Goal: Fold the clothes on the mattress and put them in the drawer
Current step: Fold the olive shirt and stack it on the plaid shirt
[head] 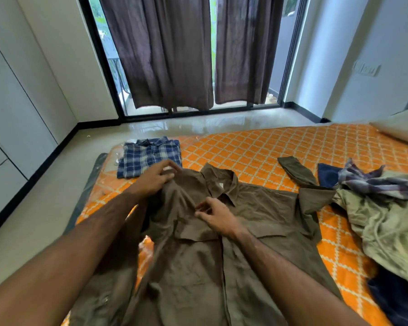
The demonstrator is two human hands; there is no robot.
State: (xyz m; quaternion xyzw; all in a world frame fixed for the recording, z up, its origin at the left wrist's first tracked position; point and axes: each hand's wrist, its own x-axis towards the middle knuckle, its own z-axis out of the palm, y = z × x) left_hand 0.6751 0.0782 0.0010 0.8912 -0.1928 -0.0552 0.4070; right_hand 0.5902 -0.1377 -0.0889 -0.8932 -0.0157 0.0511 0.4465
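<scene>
Folding brown shirt (222, 255) on mattress (269, 147): left hand (156, 177) gripped shoulder cloth, right hand (217, 215) pinched placket. Next, probably bring sleeve across.

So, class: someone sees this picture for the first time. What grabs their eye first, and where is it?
Probably the bright orange patterned mattress, filling the right and middle. On it, centre front, lies an olive-brown shirt spread open, with the left hand gripping its shoulder and the right hand pinching the front near the collar. A folded blue plaid shirt sits at the far left corner.
</scene>
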